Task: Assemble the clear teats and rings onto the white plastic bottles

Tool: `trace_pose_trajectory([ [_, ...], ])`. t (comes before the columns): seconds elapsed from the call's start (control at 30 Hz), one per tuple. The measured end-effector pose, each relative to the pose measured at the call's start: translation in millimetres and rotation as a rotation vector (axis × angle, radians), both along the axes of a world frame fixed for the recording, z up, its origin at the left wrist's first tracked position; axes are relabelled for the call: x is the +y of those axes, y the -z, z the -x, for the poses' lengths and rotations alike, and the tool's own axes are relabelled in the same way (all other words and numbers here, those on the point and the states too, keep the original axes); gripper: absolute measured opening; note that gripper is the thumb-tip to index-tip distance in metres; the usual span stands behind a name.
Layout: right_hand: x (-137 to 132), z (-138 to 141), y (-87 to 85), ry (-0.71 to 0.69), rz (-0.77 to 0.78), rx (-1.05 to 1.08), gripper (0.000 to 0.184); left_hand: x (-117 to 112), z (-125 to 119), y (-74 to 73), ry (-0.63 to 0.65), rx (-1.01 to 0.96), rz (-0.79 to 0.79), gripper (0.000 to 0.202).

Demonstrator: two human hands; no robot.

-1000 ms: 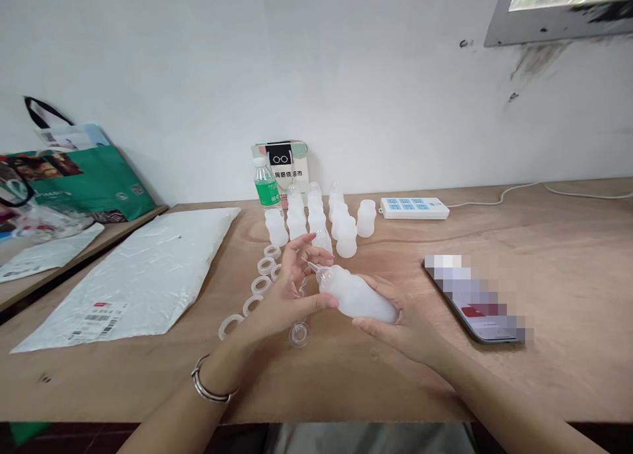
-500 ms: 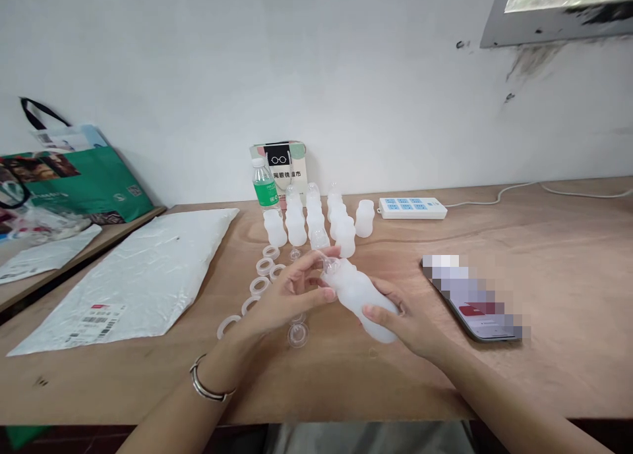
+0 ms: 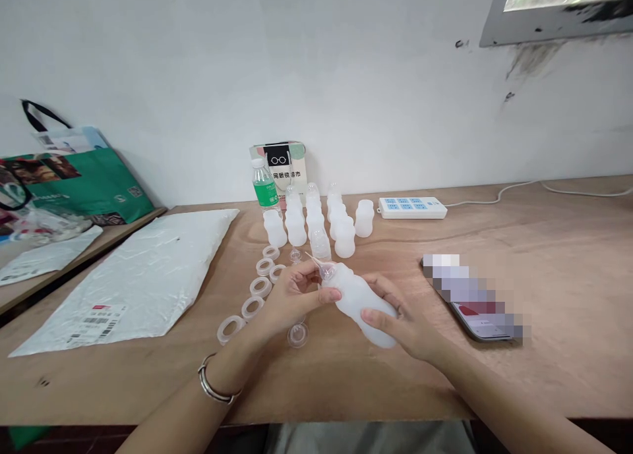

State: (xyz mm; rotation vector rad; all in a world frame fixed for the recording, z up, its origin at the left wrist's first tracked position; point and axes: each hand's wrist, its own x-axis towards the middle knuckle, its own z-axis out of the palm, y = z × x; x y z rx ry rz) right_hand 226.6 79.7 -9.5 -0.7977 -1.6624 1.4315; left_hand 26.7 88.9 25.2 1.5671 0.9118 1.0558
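My right hand [image 3: 395, 315] is wrapped around the body of a frosted white baby bottle [image 3: 363, 306], tilted with its top toward the left. At that top sits a clear teat [image 3: 327, 269] that tapers to a thin, drawn-out point. My left hand [image 3: 297, 292] is closed about the neck end, its thumb pressed on the collar; its other fingertips are partly hidden behind the teat. Clear collar rings [image 3: 252, 307] lie in a row left of my left hand. Below it rests a loose clear teat [image 3: 297, 335], and another small teat [image 3: 295, 255] lies farther back.
Several frosted bottles [image 3: 345, 238] stand in rows at the back, by a green-labelled water bottle [image 3: 267, 192] and a paper bag [image 3: 291, 157]. A power strip [image 3: 413, 208] and phone [image 3: 469, 302] lie right. A white mailing bag [image 3: 148, 269] and green bag [image 3: 93, 184] are left.
My left thumb has shifted slightly onto the bottle's collar, and its fingers have moved a little left and down. The teat now shows a longer, thin point. My right hand keeps its hold.
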Motion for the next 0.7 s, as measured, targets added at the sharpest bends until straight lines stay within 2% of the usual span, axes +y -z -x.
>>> trace_pose_trajectory([
  [0.1,1.6,-0.9,-1.5,-0.332,0.371,0.202,0.053,-1.6,1.8,1.5,0.07,0.018,-0.051,0.044],
  [0.17,1.7,-1.0,-2.2,-0.443,0.471,0.239,0.059,-2.3,1.6,1.6,0.104,0.019,-0.062,0.044],
  [0.23,0.9,-0.5,-3.3,-0.34,0.403,0.179,0.055,-2.4,0.2,1.2,0.077,0.017,-0.078,0.04],
  [0.3,-0.4,0.5,-4.8,-0.127,0.212,0.04,0.047,-2.2,-1.5,0.4,0.007,0.037,-0.1,0.035],
  [0.37,-1.8,1.5,-6.1,0.03,0.006,-0.126,0.047,-2.4,-2.4,-0.3,-0.052,0.081,-0.115,0.032],
  [0.43,-2.5,1.8,-6.6,0.06,-0.09,-0.221,0.041,-3.0,-2.1,-0.5,-0.06,0.127,-0.114,0.033],
  [0.53,-1.8,0.6,-6.5,-0.042,0.015,-0.147,0.027,-3.6,-0.8,0.6,0.009,0.146,-0.085,0.039],
  [0.6,-0.5,-0.2,-6.2,-0.141,0.141,-0.049,0.03,-2.7,-0.1,2.3,0.048,0.142,-0.068,0.043],
  [0.7,1.3,0.1,-5.8,-0.213,0.272,0.031,0.037,1.6,1.1,4.6,0.044,0.143,-0.078,0.045],
])
